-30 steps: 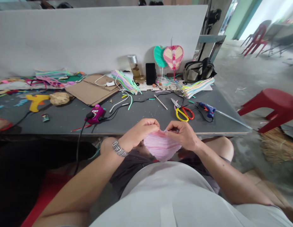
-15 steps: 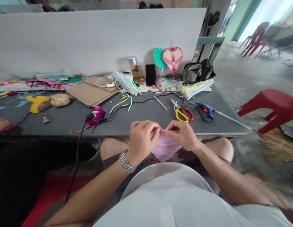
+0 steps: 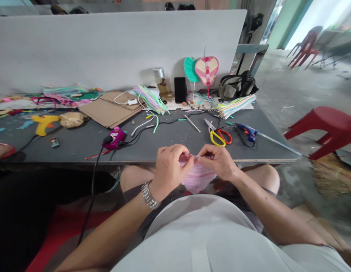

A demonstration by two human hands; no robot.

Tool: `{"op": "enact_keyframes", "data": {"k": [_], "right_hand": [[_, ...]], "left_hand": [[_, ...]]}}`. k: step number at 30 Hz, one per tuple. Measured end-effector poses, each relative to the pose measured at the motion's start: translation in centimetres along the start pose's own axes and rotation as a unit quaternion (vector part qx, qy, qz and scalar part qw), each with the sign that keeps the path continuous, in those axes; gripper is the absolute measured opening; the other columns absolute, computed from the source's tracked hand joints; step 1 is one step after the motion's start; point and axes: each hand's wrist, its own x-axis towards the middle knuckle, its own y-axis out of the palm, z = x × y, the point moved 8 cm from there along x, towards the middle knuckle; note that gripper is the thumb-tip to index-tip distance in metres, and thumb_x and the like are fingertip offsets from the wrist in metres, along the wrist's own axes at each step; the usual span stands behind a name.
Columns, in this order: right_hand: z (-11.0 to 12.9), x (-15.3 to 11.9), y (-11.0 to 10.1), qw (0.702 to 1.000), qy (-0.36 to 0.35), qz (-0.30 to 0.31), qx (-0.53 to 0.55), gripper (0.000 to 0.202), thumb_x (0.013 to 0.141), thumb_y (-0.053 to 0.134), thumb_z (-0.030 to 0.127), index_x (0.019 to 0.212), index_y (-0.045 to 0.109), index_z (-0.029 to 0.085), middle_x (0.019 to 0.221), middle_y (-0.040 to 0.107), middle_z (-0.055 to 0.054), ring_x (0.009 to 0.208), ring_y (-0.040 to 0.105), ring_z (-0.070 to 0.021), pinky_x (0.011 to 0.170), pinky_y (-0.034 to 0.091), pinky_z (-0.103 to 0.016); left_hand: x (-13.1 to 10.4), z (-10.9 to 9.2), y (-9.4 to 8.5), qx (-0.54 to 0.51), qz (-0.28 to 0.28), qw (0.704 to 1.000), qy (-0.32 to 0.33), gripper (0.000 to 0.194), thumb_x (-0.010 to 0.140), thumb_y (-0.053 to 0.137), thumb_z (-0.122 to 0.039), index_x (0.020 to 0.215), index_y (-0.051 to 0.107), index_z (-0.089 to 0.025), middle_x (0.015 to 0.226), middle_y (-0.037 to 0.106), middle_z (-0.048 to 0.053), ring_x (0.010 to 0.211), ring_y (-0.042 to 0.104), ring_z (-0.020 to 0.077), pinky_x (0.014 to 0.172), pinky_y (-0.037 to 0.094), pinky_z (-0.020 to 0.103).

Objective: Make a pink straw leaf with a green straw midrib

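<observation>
A pink and lilac striped piece (image 3: 198, 179), seemingly made of thin strips side by side and narrowing toward the bottom, hangs above my lap at the table's front edge. At its upper left edge, my left hand (image 3: 172, 165) is closed on it, thumb and index finger bent around the border. The fingers of my right hand (image 3: 219, 162) pinch the top edge just to the right, close to the left fingertips. Both hands partly cover the piece's upper corners. Beyond my right hand lie scissors (image 3: 221, 136) with one yellow and one red handle.
A blue glue gun (image 3: 248, 133) with a long clear stick lies at the right. Left are a magenta power socket (image 3: 114, 138) with cables and a yellow glue gun (image 3: 45, 124). Strip bundles (image 3: 151, 99), a phone (image 3: 180, 90) and heart-shaped fans (image 3: 207, 70) line the back.
My left thumb and index finger have shifted slightly along the top edge of the pink striped piece, with the wrist turning a little. My right hand stays nearly still.
</observation>
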Motion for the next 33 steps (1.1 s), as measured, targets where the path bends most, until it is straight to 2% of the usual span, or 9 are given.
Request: {"op": "enact_keyframes", "data": {"k": [5,8,11,14,19,23,28,33], "right_hand": [[0.1,0.1,0.0,1.0,-0.002,0.002,0.001,0.018,0.078,0.066,0.031,0.072,0.068,0.015,0.062,0.057,0.002,0.061,0.043,-0.0102,0.058,0.032,-0.023],[0.1,0.2,-0.1,1.0,-0.008,0.002,0.002,0.016,0.078,0.065,0.029,0.071,0.068,0.015,0.061,0.056,0.004,0.059,0.041,-0.0093,0.056,0.03,-0.023],[0.1,0.2,-0.1,1.0,-0.011,0.005,-0.005,0.014,0.078,0.065,0.028,0.072,0.068,0.015,0.062,0.056,0.004,0.06,0.041,-0.0093,0.057,0.03,-0.023],[0.2,0.2,0.0,1.0,-0.01,0.004,-0.01,0.015,0.079,0.066,0.029,0.072,0.068,0.015,0.063,0.057,0.003,0.061,0.044,-0.0103,0.058,0.032,-0.023],[0.5,0.3,0.2,1.0,-0.007,0.01,-0.006,0.018,0.079,0.067,0.031,0.072,0.068,0.015,0.063,0.058,0.002,0.062,0.045,-0.0106,0.058,0.033,-0.023],[0.3,0.3,0.2,1.0,-0.009,0.014,-0.001,0.016,0.08,0.066,0.03,0.073,0.068,0.015,0.064,0.059,0.002,0.062,0.045,-0.0106,0.059,0.033,-0.023],[0.1,0.2,0.3,1.0,-0.012,0.014,-0.004,0.014,0.079,0.065,0.027,0.073,0.067,0.015,0.065,0.058,0.003,0.063,0.045,-0.0104,0.059,0.034,-0.023],[0.0,0.2,0.5,1.0,-0.007,0.021,0.008,0.014,0.08,0.066,0.028,0.074,0.068,0.015,0.065,0.059,0.003,0.063,0.045,-0.0103,0.059,0.033,-0.023]], "left_hand": [[0.6,1.0,0.5,-0.087,0.042,0.994,-0.057,0.013,0.082,0.066,-0.024,0.072,0.059,-0.021,0.069,0.069,-0.002,0.063,0.062,0.0144,0.067,0.043,0.028],[0.6,1.8,1.0,-0.141,0.083,0.981,-0.101,0.014,0.086,0.063,-0.029,0.076,0.064,-0.02,0.07,0.07,-0.002,0.062,0.06,0.0131,0.061,0.042,0.025],[0.6,2.2,1.3,-0.166,0.107,0.973,-0.118,0.024,0.092,0.059,-0.037,0.077,0.067,-0.019,0.07,0.069,0.0,0.063,0.058,0.0132,0.059,0.041,0.024],[0.7,2.3,1.3,-0.168,0.109,0.972,-0.123,0.025,0.089,0.062,-0.04,0.076,0.066,-0.019,0.07,0.07,0.0,0.062,0.058,0.0133,0.06,0.041,0.024],[0.7,2.6,1.6,-0.163,0.112,0.969,-0.147,0.019,0.082,0.064,-0.036,0.072,0.065,-0.019,0.067,0.069,0.0,0.062,0.058,0.0134,0.062,0.042,0.025],[0.6,2.4,1.7,-0.165,0.118,0.968,-0.149,0.018,0.082,0.063,-0.033,0.072,0.066,-0.019,0.066,0.069,-0.001,0.061,0.057,0.0126,0.063,0.042,0.024],[0.7,2.4,1.7,-0.185,0.119,0.965,-0.144,0.023,0.085,0.062,-0.037,0.074,0.069,-0.018,0.067,0.069,0.0,0.061,0.056,0.0129,0.059,0.041,0.024],[0.6,2.6,2.0,-0.205,0.126,0.958,-0.155,0.02,0.082,0.061,-0.033,0.071,0.068,-0.017,0.062,0.066,-0.001,0.058,0.053,0.0124,0.055,0.039,0.023]]}}
